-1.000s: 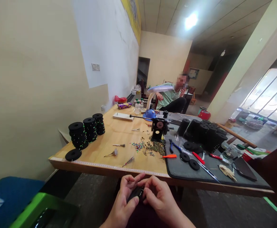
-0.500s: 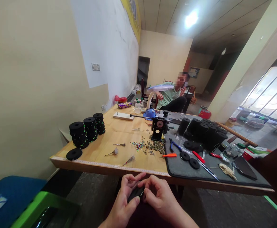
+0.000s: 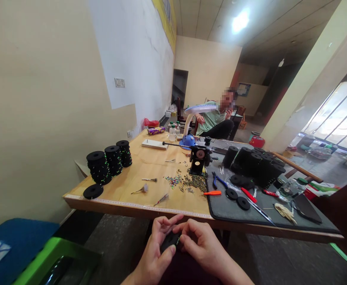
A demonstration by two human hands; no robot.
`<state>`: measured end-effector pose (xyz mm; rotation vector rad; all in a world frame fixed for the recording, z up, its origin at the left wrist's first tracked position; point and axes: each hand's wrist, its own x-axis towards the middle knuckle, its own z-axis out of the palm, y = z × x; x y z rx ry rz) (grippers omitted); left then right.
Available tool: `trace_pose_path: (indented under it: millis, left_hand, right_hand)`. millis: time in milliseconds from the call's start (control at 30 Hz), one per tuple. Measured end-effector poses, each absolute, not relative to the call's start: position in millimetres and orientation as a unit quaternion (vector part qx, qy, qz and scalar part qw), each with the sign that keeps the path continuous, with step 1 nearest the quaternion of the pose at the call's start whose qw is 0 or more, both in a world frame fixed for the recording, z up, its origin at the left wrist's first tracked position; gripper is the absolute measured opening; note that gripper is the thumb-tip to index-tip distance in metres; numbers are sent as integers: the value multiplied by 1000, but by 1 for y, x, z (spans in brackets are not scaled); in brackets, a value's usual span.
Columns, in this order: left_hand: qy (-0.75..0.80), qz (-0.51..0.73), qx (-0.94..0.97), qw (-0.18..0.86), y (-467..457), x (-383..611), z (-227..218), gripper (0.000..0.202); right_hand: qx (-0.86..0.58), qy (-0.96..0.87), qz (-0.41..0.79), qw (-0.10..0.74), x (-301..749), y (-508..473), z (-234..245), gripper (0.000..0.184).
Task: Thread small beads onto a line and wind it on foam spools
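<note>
Just below the table's front edge, my left hand (image 3: 158,247) is closed around a black foam spool (image 3: 170,240), thumb on its near face. Small pale and greenish bits show along the spool's right rim. There my right hand (image 3: 199,241) is closed in a pinch, thumb and forefinger at the rim; what lies between those fingertips is too small to make out. On the table ahead lie several feathery bundles with thin stems (image 3: 161,199), a pile of small brass-coloured pieces (image 3: 195,182) and tiny coloured beads (image 3: 174,181).
Stacks of black foam spools (image 3: 98,168) stand at left, more (image 3: 255,164) at right. A black winding device (image 3: 199,160) and blue lamp (image 3: 188,140) stand mid-table. Pliers (image 3: 219,182), an orange-handled tool (image 3: 212,193) and tweezers (image 3: 261,211) lie on the grey mat. A person (image 3: 215,120) sits behind.
The spool in my left hand has tilted slightly, showing more of its flat face. My right fingers stay pinched at its rim. The view has shifted very little.
</note>
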<state>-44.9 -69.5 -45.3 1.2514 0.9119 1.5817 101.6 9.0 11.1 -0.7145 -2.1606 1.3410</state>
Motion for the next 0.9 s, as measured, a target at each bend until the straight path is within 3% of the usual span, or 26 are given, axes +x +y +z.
trace_pose_path:
  millis: [900]
  left_hand:
    - [367,640,500,453,-71,-41,-47,35]
  right_hand:
    - [-274,-844,390,247,107,1,14,16]
